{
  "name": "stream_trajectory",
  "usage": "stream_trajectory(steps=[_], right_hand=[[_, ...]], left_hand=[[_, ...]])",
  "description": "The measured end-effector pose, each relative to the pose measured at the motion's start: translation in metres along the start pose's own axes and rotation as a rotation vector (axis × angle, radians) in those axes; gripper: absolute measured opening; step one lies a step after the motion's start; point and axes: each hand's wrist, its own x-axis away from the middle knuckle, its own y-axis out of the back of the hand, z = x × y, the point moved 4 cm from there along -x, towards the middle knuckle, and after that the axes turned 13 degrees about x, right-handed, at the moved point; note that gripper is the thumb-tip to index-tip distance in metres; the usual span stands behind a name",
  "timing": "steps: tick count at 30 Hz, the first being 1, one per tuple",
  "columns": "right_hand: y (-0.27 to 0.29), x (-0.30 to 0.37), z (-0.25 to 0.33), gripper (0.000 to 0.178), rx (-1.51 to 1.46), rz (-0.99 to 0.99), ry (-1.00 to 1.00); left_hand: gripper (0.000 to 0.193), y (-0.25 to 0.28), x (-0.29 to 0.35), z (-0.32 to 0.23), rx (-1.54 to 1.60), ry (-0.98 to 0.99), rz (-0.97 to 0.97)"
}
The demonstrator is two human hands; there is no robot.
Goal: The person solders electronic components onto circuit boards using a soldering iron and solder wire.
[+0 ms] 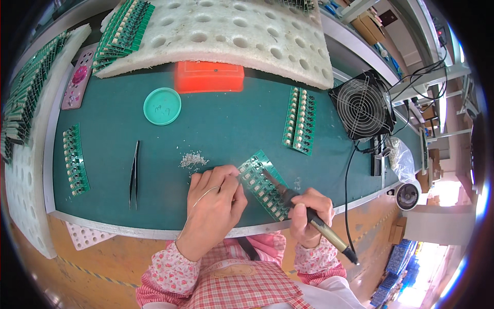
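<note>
My right hand (309,213) grips a soldering iron (321,225) by its handle, its tip slanting up and left onto a green circuit board (265,188). Rows of small pale parts line that board, which lies tilted in front of me. At its left edge is my left hand (213,201), fingers curled and closed. A thin silvery solder wire (202,195) loops over the back of this hand and passes between the fingers; its end is hidden. Just beyond the left fingertips lies a pile of tiny clear or silvery pieces (193,160).
Black tweezers (134,175) and another board (76,160) lie left. Farther back are a green lid (162,106), a red box (209,77) and a foam slab (221,38). Two boards (299,121) and a black fan (364,105) stand right; a cord (347,193) hangs beside the iron.
</note>
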Motion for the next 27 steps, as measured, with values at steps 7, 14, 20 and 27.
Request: stream_trajectory(steps=[7,14,20,27], right_hand=[[-0.005,0.019,0.001,0.074,0.475,0.203,0.107],[-0.008,0.029,-0.003,0.079,0.468,0.137,-0.12],[-0.005,0.034,-0.012,0.087,0.281,0.054,-0.31],[-0.011,0.037,0.004,0.097,0.425,0.161,-0.154]], left_hand=[[0.014,-0.001,-0.001,-0.003,-0.033,-0.002,0.042],[0.013,0.003,0.003,-0.018,-0.084,-0.079,-0.053],[0.007,-0.012,0.015,-0.026,-0.101,0.057,-0.021],[0.004,-0.015,0.012,-0.031,-0.172,0.0,-0.048]])
